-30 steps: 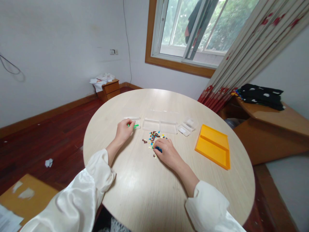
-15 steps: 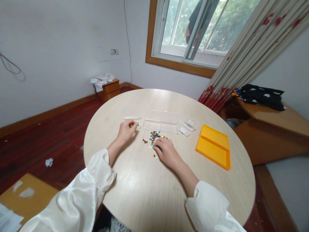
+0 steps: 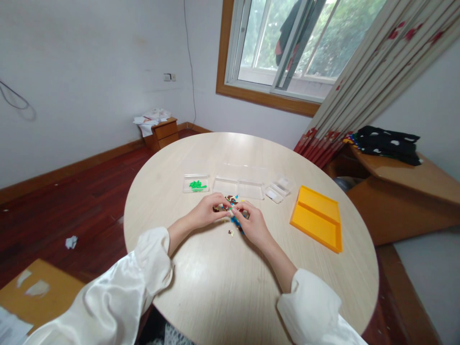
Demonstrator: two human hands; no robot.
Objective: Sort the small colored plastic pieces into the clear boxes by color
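Note:
Over a pile of small plastic pieces [image 3: 237, 221] in brown, blue and cream, my two hands meet at the fingertips. My left hand [image 3: 208, 211] is closed in a pinch from the left. From the other side, my right hand [image 3: 253, 224] pinches too, and a tiny green piece [image 3: 231, 209] shows between the fingertips. The hands cover much of the pile. A clear box [image 3: 186, 184] beyond my left hand holds several green pieces [image 3: 197, 185]. Close to my right hand, a few loose brown and cream pieces [image 3: 230, 233] lie on the table.
A clear two-part box [image 3: 237, 188] with its lid raised stands behind the pile. To its right is a smaller clear case [image 3: 278, 189], then a yellow tray [image 3: 316, 218] with a divider. All rest on a round wooden table [image 3: 215, 287].
My left hand has moved right and nearer, from the clear box to my right hand, uncovering the green pieces in the box. My right hand has stayed over the pile.

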